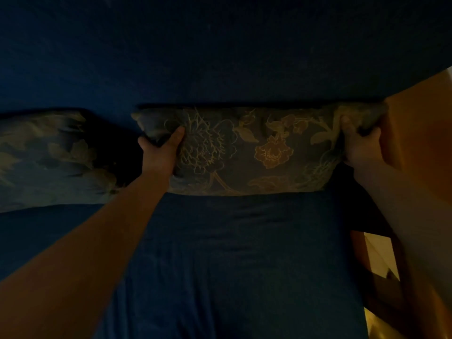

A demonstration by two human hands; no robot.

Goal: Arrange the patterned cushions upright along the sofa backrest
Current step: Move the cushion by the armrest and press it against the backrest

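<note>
Cushion with gold flowers on dark cloth (244, 152) stands against the dark blue sofa backrest (220, 57). Left hand (160, 150) and right hand (359, 145) grip its two ends, fingers closed on it. Another flowery cushion (49, 157) leans nearby. Next, I think, let go gently.

Open blue seat (239, 253) below both hands, dark gap left of left hand (160, 150) fingers before second cushion (49, 157), wooden sofa arm (420, 143) crowding right hand (362, 145), backrest (220, 57) beyond fingertips.
</note>
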